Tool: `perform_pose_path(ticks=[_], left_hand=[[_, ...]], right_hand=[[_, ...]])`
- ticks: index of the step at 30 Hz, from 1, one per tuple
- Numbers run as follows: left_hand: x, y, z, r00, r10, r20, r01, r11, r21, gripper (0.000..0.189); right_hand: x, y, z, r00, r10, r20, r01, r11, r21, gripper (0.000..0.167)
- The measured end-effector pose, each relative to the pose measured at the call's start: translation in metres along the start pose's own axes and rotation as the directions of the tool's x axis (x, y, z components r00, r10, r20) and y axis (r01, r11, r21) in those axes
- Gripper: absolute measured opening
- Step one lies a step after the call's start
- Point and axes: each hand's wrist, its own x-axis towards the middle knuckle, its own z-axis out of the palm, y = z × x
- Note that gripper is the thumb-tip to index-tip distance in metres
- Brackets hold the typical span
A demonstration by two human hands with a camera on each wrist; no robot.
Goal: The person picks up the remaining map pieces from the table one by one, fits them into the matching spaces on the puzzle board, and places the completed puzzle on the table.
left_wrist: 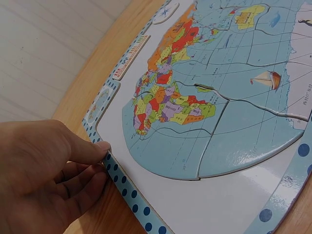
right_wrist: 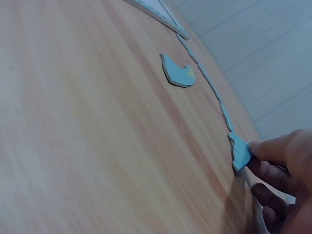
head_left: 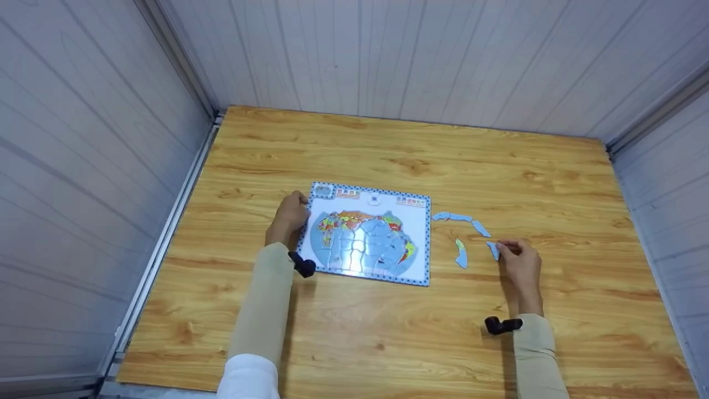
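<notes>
Near the middle of the frame, a map puzzle board [head_left: 419, 227] lies flat on the wood-grain surface [head_left: 410, 332]. At its left edge the left hand [head_left: 291, 213] grips the dotted border between thumb and curled fingers. Right of centre, the right hand [head_left: 520, 266] pinches a small blue piece [head_left: 493, 251] by its edge; whether that piece fully rests on the surface is hard to tell. A curved row of blue pieces [head_left: 461, 217] runs from the board's right side toward it, and a blue-and-green piece [head_left: 462, 257] lies alone between board and right hand. Pale panels [head_left: 354, 61] stand behind.
</notes>
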Motion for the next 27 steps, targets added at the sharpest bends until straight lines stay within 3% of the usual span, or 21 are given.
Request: perform_pose_path(ticks=[8,18,27], left_hand=[[0.002,0.000,0.000,1.000,-0.015,0.003,0.015,1.000,0.015,0.031],[-0.001,-0.004,0.002,0.993,0.105,-0.054,-0.102,0.994,0.048,0.028],[-0.002,-0.003,0.002,0.997,0.067,-0.039,-0.067,0.998,0.020,0.030]], right_hand=[[-0.002,-0.002,0.002,1.000,0.028,0.008,-0.028,0.999,0.037,0.029],[-0.003,-0.014,0.009,0.999,0.048,-0.010,-0.045,0.981,0.187,0.032],[-0.004,-0.024,0.025,1.000,0.019,-0.001,-0.018,0.975,0.221,0.031]])
